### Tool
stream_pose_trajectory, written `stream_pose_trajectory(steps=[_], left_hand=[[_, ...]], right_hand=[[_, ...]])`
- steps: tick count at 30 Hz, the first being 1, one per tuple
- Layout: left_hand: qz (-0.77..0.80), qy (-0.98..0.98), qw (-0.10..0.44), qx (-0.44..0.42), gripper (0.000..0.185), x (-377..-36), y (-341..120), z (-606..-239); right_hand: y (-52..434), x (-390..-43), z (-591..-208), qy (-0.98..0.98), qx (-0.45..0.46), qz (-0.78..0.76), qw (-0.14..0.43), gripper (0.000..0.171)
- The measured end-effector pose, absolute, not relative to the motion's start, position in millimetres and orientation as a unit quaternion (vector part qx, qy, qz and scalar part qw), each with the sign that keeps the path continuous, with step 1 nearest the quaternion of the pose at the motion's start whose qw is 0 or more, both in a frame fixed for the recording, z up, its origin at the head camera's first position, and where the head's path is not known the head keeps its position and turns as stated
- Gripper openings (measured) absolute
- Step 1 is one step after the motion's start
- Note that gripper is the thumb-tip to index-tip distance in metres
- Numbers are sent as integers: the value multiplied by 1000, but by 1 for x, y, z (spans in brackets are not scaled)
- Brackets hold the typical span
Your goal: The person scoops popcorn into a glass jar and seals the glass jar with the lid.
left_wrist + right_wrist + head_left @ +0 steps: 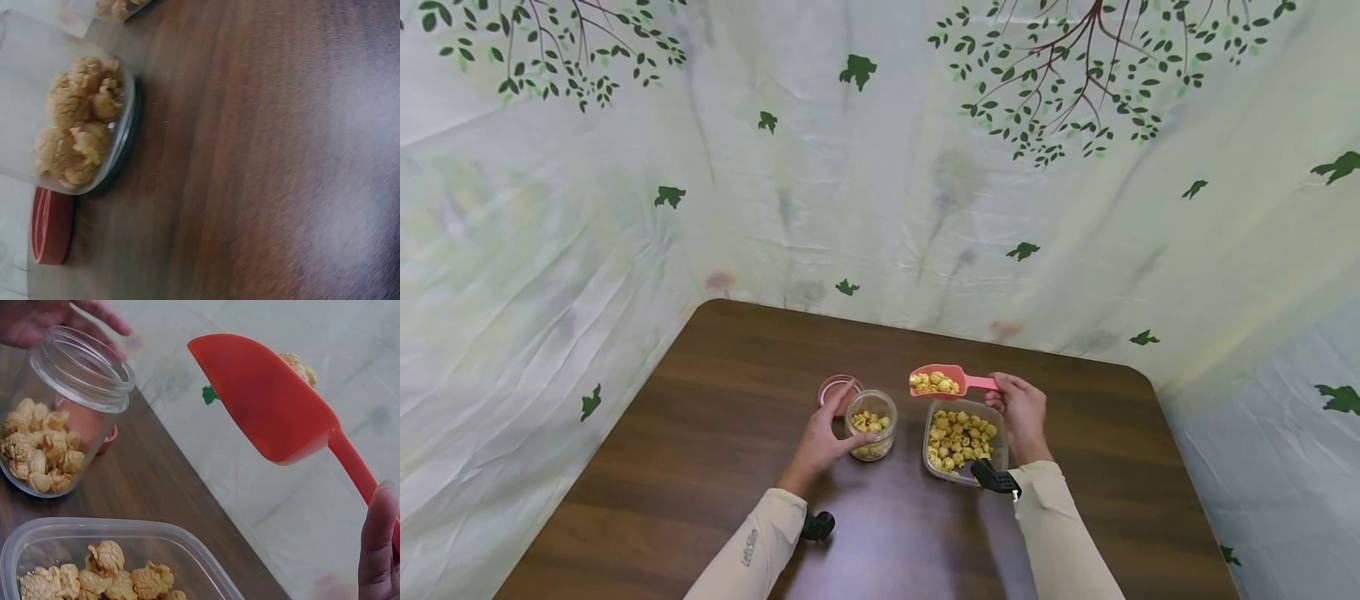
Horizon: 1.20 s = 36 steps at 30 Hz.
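A clear jar (872,425) partly filled with popcorn stands on the table. My left hand (822,443) is at its left side, thumb and fingers spread about the rim; in the right wrist view the fingers look fairly straight, and firm contact cannot be made out. With my right hand (1021,413) I grip the handle of a red scoop (262,400), which carries popcorn (934,382). The scoop hangs above the far edge of a clear plastic container (1002,454) of popcorn. In the left wrist view the jar (25,75) shows, but no hand.
A red-rimmed lid (831,388) lies behind the jar, to its left. The brown wooden table (700,433) reaches back to a pale curtain (887,208) printed with leaves. Black wrist cameras (817,526) sit on both forearms.
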<state>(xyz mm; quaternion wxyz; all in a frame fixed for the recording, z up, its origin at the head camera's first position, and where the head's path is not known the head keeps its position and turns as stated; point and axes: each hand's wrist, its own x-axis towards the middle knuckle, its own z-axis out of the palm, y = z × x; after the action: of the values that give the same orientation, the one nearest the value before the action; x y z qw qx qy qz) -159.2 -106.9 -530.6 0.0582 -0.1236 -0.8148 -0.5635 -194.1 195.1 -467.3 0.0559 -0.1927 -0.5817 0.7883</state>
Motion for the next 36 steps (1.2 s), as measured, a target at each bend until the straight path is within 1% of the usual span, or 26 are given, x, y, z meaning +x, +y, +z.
stream_pose_trajectory(steps=[7, 13, 21, 25, 30, 36], left_hand=[[-574, -808, 62, -118, 92, -158, -104, -541], [-577, -807, 54, -112, 94, -159, -102, -546], [-577, -808, 54, -104, 93, -158, -99, -549], [-582, -806, 50, -92, 91, -158, -98, -551], [-591, -800, 48, -89, 90, -157, -98, -554], [-594, -799, 47, -84, 89, -158, -98, -557]], right_hand=[[187, -196, -470, -586, -192, 786, 42, 20], [182, -197, -472, -590, -194, 783, 36, 29], [172, -196, -477, -592, -172, 787, 30, 28], [167, -193, -479, -597, -174, 783, 23, 31], [164, -191, -483, -610, -181, 771, 21, 27], [159, -186, -487, -605, -176, 776, 21, 28]])
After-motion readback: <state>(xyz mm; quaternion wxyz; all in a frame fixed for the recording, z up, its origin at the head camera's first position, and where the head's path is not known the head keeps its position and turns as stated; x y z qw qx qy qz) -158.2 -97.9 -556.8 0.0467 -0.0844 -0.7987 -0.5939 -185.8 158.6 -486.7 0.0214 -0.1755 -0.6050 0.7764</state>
